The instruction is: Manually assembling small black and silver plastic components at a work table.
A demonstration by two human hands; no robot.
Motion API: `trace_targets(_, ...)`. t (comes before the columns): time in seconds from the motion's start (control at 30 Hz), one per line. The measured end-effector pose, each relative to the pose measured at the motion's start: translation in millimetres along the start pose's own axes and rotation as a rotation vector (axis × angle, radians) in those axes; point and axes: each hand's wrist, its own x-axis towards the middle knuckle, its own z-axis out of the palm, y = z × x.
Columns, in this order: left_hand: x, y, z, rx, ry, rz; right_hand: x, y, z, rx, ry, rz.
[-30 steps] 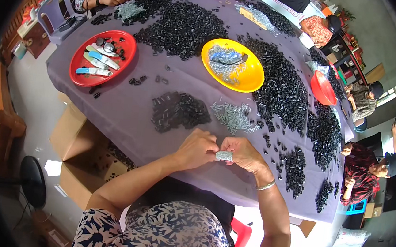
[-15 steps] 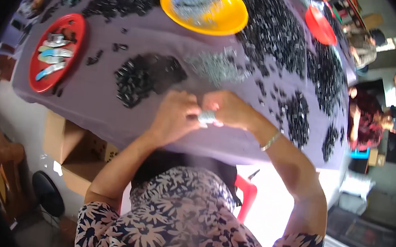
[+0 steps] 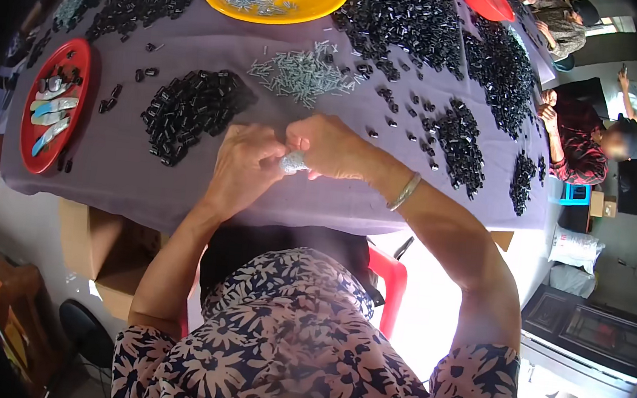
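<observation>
Close together over the near edge of the table, my left hand (image 3: pixel 246 161) and my right hand (image 3: pixel 330 148) meet with curled fingers. Between them shows a small silvery-white wrapped piece (image 3: pixel 294 162); whether it is a finger covering or a separate object, I cannot tell. Anything smaller in the fingertips is hidden. Just beyond my left hand lies a heap of short black cylindrical pieces (image 3: pixel 190 112). Past my right hand is a loose pile of thin, clear or silvery pins (image 3: pixel 307 74).
A red tray (image 3: pixel 76 109) at the left holds pale and blue elongated things. A yellow plate (image 3: pixel 328 6) with more pins stands at the far side. Black pieces (image 3: pixel 463 147) cover much of the right side, near a red bowl (image 3: pixel 487 1). A co-worker (image 3: pixel 585 143) sits at the right.
The whole view has shifted, so the table things and my hands appear further left and higher. My hands stay together around the silvery-white piece.
</observation>
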Motion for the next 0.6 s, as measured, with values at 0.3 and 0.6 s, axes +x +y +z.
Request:
trace_targets(0.3, -5.1, -6.6, 0.8, 0.156, 0.236, -0.067, -54.9, 53.1, 63.7, -0.165, 0.889, -0.566)
trace_targets(0.6, 1.5, -15.0, -28.9, 0.216, 0.401, -0.185, -108.8, 123.2, -24.5, -0.453, 1.2, -0.323)
